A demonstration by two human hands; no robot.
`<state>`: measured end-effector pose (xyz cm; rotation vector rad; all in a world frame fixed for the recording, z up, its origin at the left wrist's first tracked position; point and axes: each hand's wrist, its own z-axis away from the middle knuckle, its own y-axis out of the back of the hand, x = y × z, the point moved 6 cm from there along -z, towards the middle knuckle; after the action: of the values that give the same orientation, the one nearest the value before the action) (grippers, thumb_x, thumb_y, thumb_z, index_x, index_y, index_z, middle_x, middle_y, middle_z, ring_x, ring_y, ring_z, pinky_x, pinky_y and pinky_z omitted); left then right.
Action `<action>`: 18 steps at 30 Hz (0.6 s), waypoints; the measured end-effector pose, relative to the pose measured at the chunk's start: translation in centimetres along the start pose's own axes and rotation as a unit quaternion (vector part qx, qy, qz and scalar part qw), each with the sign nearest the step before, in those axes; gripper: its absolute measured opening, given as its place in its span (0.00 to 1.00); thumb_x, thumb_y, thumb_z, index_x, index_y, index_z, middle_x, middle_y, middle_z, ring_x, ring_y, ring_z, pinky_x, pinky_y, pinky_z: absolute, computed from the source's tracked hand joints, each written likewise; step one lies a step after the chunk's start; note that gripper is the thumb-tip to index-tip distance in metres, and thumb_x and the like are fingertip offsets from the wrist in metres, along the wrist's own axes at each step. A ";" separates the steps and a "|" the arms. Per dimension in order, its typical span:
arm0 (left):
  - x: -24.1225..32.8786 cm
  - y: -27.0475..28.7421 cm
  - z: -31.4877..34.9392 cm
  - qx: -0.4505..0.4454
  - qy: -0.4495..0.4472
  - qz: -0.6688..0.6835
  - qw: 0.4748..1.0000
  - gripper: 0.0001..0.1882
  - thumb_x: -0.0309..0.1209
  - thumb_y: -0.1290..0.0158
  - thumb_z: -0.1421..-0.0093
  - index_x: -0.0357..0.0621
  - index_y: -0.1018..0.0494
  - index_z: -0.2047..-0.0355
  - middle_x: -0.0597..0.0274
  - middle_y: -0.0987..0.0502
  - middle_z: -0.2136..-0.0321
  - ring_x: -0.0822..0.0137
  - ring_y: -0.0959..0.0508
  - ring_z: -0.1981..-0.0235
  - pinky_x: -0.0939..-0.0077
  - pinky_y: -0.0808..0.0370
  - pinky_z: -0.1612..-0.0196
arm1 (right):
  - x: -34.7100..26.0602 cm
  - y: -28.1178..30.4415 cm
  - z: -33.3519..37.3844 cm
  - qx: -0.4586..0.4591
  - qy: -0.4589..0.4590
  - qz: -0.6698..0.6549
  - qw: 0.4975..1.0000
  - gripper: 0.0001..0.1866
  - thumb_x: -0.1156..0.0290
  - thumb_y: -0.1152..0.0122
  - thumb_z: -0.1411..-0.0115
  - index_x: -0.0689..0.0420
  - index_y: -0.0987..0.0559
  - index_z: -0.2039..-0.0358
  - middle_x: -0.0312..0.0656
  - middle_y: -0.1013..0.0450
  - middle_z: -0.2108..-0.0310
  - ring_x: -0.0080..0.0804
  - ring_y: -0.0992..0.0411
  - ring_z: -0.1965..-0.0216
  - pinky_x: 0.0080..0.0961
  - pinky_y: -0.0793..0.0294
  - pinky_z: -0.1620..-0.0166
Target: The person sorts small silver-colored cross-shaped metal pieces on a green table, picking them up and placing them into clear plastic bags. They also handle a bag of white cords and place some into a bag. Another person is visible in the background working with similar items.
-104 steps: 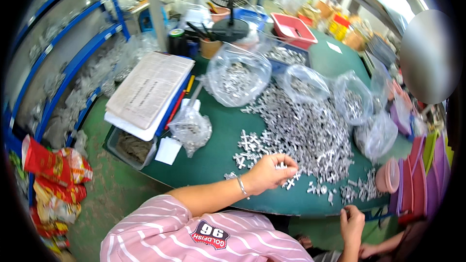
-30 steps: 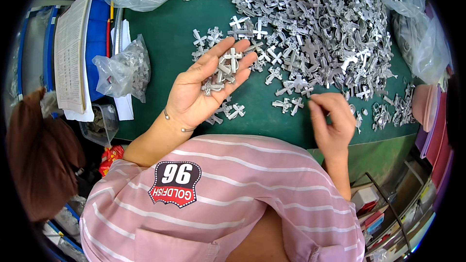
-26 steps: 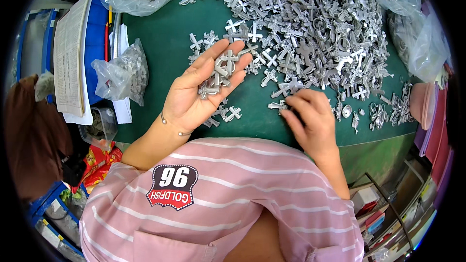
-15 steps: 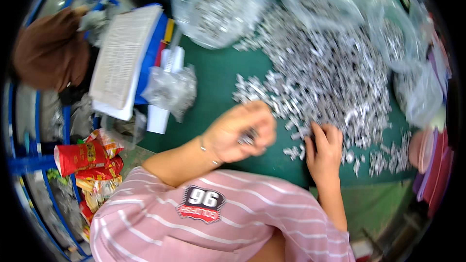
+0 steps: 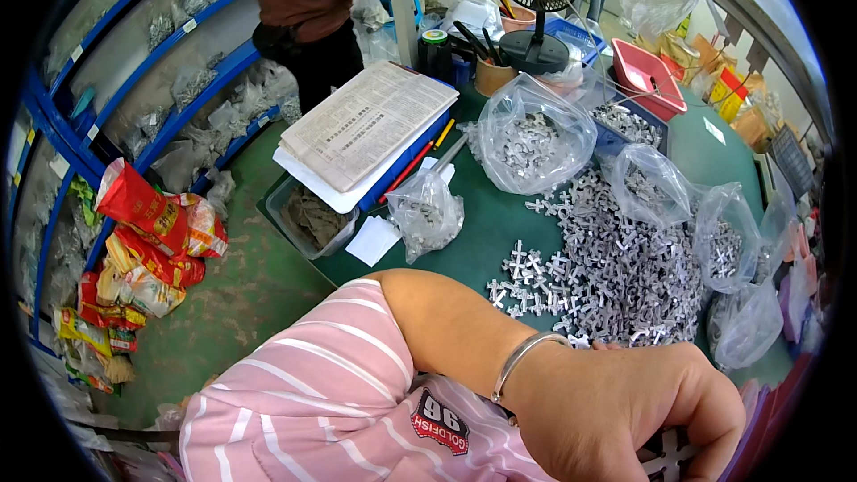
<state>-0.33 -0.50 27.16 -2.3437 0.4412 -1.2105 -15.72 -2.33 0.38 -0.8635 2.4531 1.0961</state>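
My left hand [image 5: 625, 406], with a silver bangle on the wrist, is raised close in the lower right. Its fingers curl round a grey cross-shaped metal piece [image 5: 668, 457]; whether it holds more cannot be seen. Beyond it lies a large heap of similar grey metal pieces [image 5: 638, 277] on the green table. A looser scatter of cross-shaped pieces [image 5: 533, 281] lies at the heap's left. Of my right hand only a sliver of skin [image 5: 609, 346] shows at the heap's near edge; its fingers are hidden behind my left hand.
Open plastic bags of metal pieces [image 5: 536, 138] stand behind and right of the heap. A tied clear bag [image 5: 426, 214] sits left, beside newspapers [image 5: 370, 120] on a tub [image 5: 308, 223]. Farther back are a black fan [image 5: 537, 0], a pink basket [image 5: 647, 80] and a person [image 5: 308, 0] near blue shelves.
The view has swung up and left, bringing the fan and shelves into sight. My left hand now appears nearer and farther right, still holding metal. My right hand has become almost wholly hidden.
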 end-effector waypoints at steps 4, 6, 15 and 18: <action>-0.7 -1.8 0.2 -0.026 -0.024 -0.016 0.999 0.13 0.29 0.32 0.55 0.41 0.27 0.79 0.65 0.25 0.79 0.76 0.25 0.78 0.84 0.32 0.77 | -2.1 1.2 -1.1 -0.010 0.022 -0.010 1.000 0.10 0.82 0.40 0.49 0.62 0.23 0.64 0.48 0.34 0.63 0.42 0.33 0.63 0.31 0.32 0.58; -0.7 -2.7 0.4 -0.035 -0.036 -0.036 0.998 0.12 0.29 0.33 0.55 0.41 0.27 0.78 0.65 0.25 0.78 0.76 0.26 0.78 0.84 0.31 0.77 | -2.9 1.4 -1.4 -0.004 0.045 -0.015 0.999 0.10 0.82 0.40 0.49 0.63 0.23 0.64 0.48 0.34 0.64 0.42 0.33 0.63 0.31 0.32 0.59; 1.4 -6.4 2.6 -0.035 -0.212 -0.325 0.921 0.10 0.28 0.35 0.54 0.41 0.27 0.77 0.66 0.25 0.78 0.75 0.27 0.80 0.83 0.31 0.77 | -5.7 1.3 -2.1 0.015 0.153 -0.018 0.988 0.09 0.83 0.41 0.50 0.65 0.23 0.65 0.48 0.33 0.66 0.43 0.33 0.64 0.31 0.31 0.60; 2.0 -3.8 5.1 0.096 -0.030 -0.166 0.981 0.11 0.29 0.36 0.52 0.41 0.27 0.72 0.65 0.26 0.78 0.75 0.27 0.81 0.83 0.30 0.79 | -4.9 2.1 -1.4 0.029 0.159 0.008 0.987 0.09 0.83 0.42 0.50 0.65 0.24 0.66 0.48 0.32 0.66 0.43 0.32 0.65 0.32 0.31 0.61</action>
<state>5.26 3.07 27.98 -2.3368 -0.0904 -1.2579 -13.36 -0.40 4.96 -1.0729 2.7371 0.9493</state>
